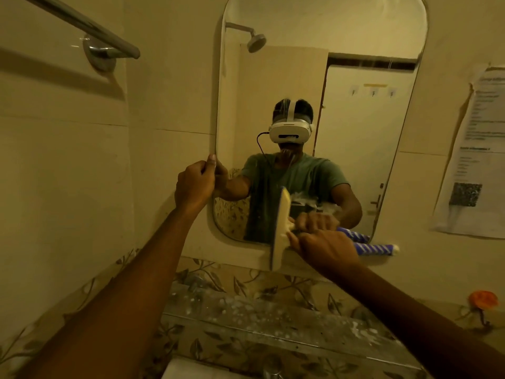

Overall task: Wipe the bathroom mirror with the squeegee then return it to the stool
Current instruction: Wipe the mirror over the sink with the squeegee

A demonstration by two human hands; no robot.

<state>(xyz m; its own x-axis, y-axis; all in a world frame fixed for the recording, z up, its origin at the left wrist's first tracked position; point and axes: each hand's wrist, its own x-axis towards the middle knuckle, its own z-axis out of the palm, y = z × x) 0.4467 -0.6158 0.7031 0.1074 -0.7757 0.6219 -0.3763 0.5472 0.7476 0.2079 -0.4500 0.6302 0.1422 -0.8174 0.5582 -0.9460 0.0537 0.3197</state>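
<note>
Gripping the left edge of the mirror at mid-height, the left hand has its fingers curled round the rim and the thumb lying up along it, a little left of the frame's centre. The right hand, lower and right of centre, is clamped round the handle of the squeegee. The squeegee's pale head stands upright on its long edge, pressed against the glass near the mirror's bottom rim, with its lower end reaching past the rim onto the wall. The handle, striped blue and white, sticks out to the right beyond the hand, and its reflection shows just above it in the glass. White foam clings to the glass just above the right hand.

The mirror is tall with rounded corners and fills the upper middle of the frame. In the upper left a metal towel bar runs along the tiled wall. At the right edge a printed paper sheet is stuck to the wall, its corners curling. Below the mirror a glass shelf, flecked with white spots, crosses a band of leaf-patterned tiles. An orange hook sits on the wall at lower right.
</note>
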